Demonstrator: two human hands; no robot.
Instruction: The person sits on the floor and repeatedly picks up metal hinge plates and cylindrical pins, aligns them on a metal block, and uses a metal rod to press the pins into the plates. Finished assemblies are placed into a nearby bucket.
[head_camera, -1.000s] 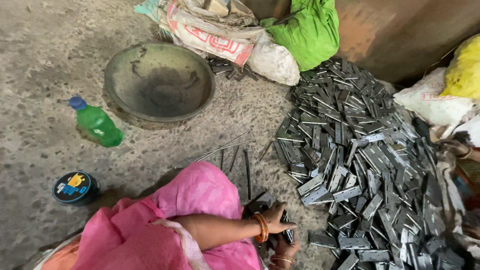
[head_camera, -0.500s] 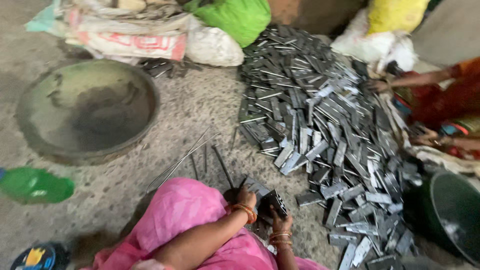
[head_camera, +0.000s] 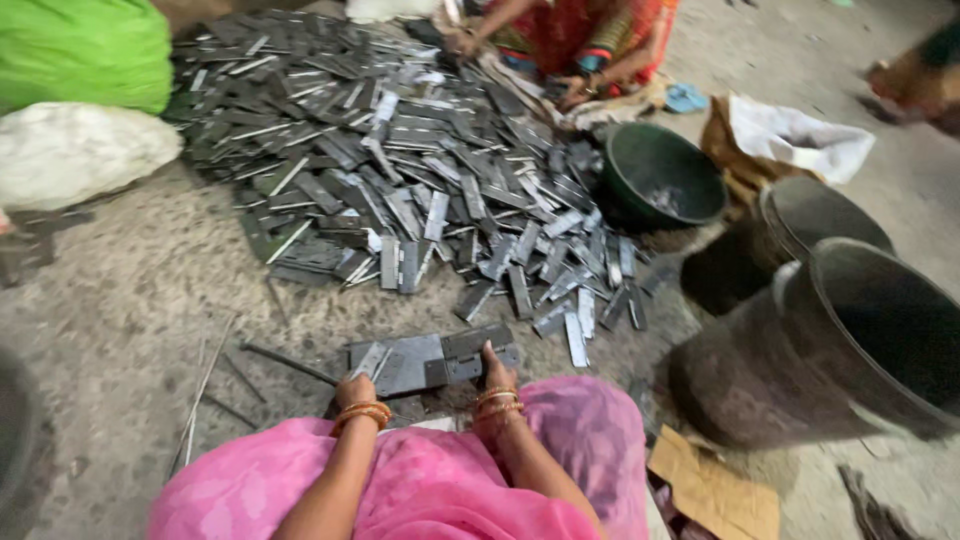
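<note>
Seemingly early in the work: at lower centre of the frame only a small flat stack of dark metal plates (head_camera: 430, 358) lies squared on the concrete floor (head_camera: 130, 300), while the large heap of loose metal strips (head_camera: 400, 150) filling the upper centre remains unsorted, by the look of it. Left of the stack, a few thin metal rods (head_camera: 270, 360) lie scattered. The left hand (head_camera: 356, 392), with orange bangles at the wrist, rests at the near left edge of the stack, fingers curled down onto it; whether they clasp a plate cannot be told. The right hand (head_camera: 494, 378), likewise bangled, presses flat on the near right edge, thumb raised, clasping nothing. Both forearms reach forward over a pink-draped lap (head_camera: 420, 480). At right, a green basin (head_camera: 660, 175) and two dark buckets (head_camera: 830, 330) stand near the heap. Another person in red cloth (head_camera: 590, 40) sits at the upper edge, hands in the strips.
</note>
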